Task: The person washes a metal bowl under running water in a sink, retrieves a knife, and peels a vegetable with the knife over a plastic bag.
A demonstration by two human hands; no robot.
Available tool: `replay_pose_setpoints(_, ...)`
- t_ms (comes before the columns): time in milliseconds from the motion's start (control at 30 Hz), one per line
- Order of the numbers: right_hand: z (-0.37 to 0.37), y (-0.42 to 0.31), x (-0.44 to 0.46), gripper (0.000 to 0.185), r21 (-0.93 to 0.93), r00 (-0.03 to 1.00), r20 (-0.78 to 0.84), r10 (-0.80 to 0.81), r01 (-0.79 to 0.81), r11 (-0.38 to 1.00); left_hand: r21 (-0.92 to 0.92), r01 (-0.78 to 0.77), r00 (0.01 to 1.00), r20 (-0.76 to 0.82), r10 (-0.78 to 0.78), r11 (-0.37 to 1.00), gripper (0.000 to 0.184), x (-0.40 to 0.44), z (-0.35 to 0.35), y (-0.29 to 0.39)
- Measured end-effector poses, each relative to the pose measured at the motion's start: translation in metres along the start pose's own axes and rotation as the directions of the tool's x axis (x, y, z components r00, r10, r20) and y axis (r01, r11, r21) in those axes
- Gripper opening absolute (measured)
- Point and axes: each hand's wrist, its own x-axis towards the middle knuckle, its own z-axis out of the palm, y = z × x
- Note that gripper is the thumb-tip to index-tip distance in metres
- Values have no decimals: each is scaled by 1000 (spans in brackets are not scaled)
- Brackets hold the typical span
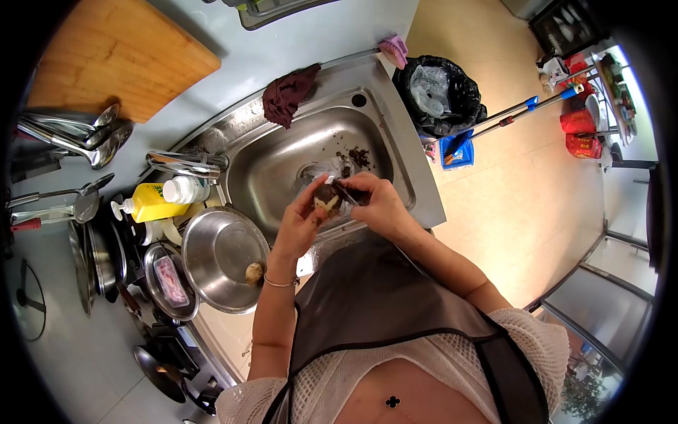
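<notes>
Over the sink (272,155), the left hand (301,222) grips a part-peeled vegetable (325,194) — the right hand (385,206), a thin tool (346,192).

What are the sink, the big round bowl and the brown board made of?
The sink looks like satin stainless steel: grey, with a soft, blurry shine. The big round bowl seems to be smooth metal, probably steel too: silvery, with bright reflections inside. The brown board looks like smooth wood, maybe bamboo: tan, with darker grain marks.

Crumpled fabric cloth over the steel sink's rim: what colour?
Dark maroon. The cloth shows best in the head view.
</notes>
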Motion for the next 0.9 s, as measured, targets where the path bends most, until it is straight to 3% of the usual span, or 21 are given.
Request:
replay_pose_setpoints(67,17,-2,-6,44,14,992,-85,-89,91,996,-8,-69,988,-138,68,998,56,4,7,-1)
replay_pose_setpoints(133,21,-5,-9,44,19,969,-172,-176,182,983,100,-90,989,-108,101,991,56,5,4,0)
replay_pose_setpoints(200,20,-12,-10,41,-68,973,-160,-165,156,985,209,-110,989,-79,129,972,57,4,-3,4)
replay_pose_setpoints(233,17,-16,-9,41,-65,974,-159,-164,155,986,262,-53,996,-53,69,964,57,3,-8,7)
replay_pose_setpoints(300,6,-22,-7,42,-89,1000,13,7,-5,996,314,3,999,-31,7,950,57,0,-13,7)
replay_pose_setpoints(333,2,-18,-4,42,-89,1000,13,6,-5,996,261,-28,999,31,21,965,57,0,-15,5)
replay_pose_setpoints(367,-1,-11,-1,42,33,997,32,74,-75,997,207,-55,995,94,36,977,57,0,-15,5)
replay_pose_setpoints(400,-2,-8,1,43,153,988,62,140,-148,977,206,-55,995,93,36,977,57,0,-15,4)
replay_pose_setpoints(467,-1,-8,1,43,115,991,46,129,-134,984,176,-12,1000,-5,14,984,58,1,-12,2)
replay_pose_setpoints(567,10,-10,-4,43,93,999,-47,1,3,996,102,-37,994,-97,47,994,56,9,-13,-2)
replay_pose_setpoints(633,20,-12,-8,48,-65,967,-170,-188,179,982,76,-36,997,-61,40,996,56,9,-12,0)
replay_pose_setpoints(667,17,-11,-7,48,-64,967,-172,-188,180,982,50,-33,999,-25,34,998,56,9,-11,2)
replay_pose_setpoints(733,5,-6,-5,48,-37,995,0,-104,104,994,-4,-6,1000,24,6,1000,55,6,-14,2)
replay_pose_setpoints(767,0,-16,-3,43,17,1000,8,-5,5,1000,-59,26,997,76,-21,998,55,4,-15,2)
replay_pose_setpoints(900,-6,-10,2,44,32,994,34,107,-108,994,-105,15,996,88,-6,994,54,7,-8,1)
